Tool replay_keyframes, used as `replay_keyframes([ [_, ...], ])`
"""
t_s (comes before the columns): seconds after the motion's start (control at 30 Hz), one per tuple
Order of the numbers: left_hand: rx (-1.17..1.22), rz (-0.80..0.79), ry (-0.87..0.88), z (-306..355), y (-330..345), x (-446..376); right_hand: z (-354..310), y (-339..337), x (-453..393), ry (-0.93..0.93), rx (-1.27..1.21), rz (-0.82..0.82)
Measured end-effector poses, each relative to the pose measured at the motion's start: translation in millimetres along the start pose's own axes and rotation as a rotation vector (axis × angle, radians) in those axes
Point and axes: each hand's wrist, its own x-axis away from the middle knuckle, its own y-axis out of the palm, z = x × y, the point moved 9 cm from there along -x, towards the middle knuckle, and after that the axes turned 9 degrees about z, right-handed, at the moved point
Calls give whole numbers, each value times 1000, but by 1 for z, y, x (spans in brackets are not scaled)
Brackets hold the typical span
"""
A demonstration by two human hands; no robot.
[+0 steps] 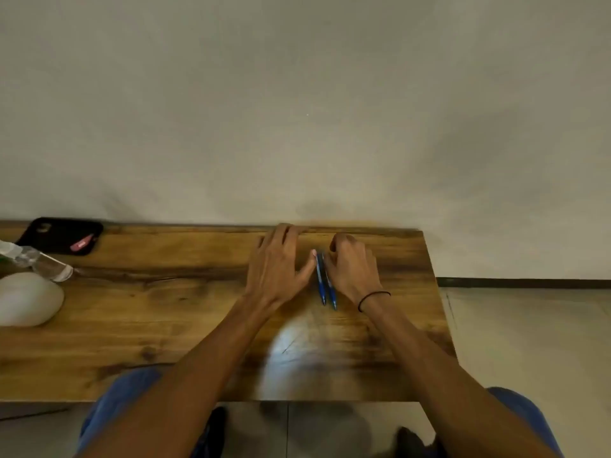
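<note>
Two blue pens (325,282) lie side by side on the wooden table (165,309), tips pointing toward me. My left hand (277,269) rests flat on the table just left of them, fingers spread and reaching the far edge, its thumb touching the left pen's far end. My right hand (353,269) sits just right of the pens with its fingers curled under, its thumb side against the right pen. Neither hand grips a pen. A black band circles my right wrist.
A black pouch (62,236) with a red tag lies at the far left by the wall. A clear plastic bottle (39,262) lies on its side beside a white rounded object (26,299). The table's right edge drops to a tiled floor (529,342).
</note>
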Motion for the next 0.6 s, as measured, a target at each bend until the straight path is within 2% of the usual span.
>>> replay_keyframes([
  [0.37,4,-101,-186,-20,41,7,23,40,-6,232,-44,-118],
  [0.47,82,-154,-270,-23,50,3,33,35,-9,332,-115,-118],
  [0.6,276,-312,-429,-30,71,-1,40,18,-15,433,-288,-49],
])
